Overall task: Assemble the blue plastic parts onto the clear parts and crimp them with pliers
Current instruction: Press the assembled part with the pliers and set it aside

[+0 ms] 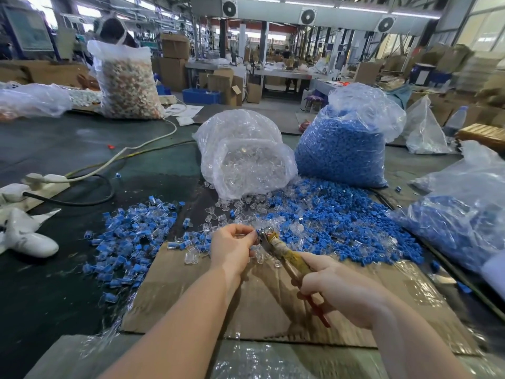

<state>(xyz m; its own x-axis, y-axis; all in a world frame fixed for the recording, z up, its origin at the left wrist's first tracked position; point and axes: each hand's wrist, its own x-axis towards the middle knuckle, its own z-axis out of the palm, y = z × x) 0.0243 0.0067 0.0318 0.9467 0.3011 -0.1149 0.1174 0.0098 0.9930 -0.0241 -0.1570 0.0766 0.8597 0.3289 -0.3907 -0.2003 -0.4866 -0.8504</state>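
Just ahead of the left hand (pixel 232 248) and right hand (pixel 338 289), loose clear parts (pixel 226 207) and a spread of blue parts (pixel 328 228) cover the surface, leaving no bare gap there. Beyond them a bag of clear parts (pixel 246 157) and a bag of blue parts (pixel 344 151) stand as a wall. Left of the left hand lies a heap of assembled pieces (pixel 131 236); a further blue-filled bag (pixel 461 220) blocks the right. Under the wrists the cardboard sheet (pixel 267 302) is mostly bare.
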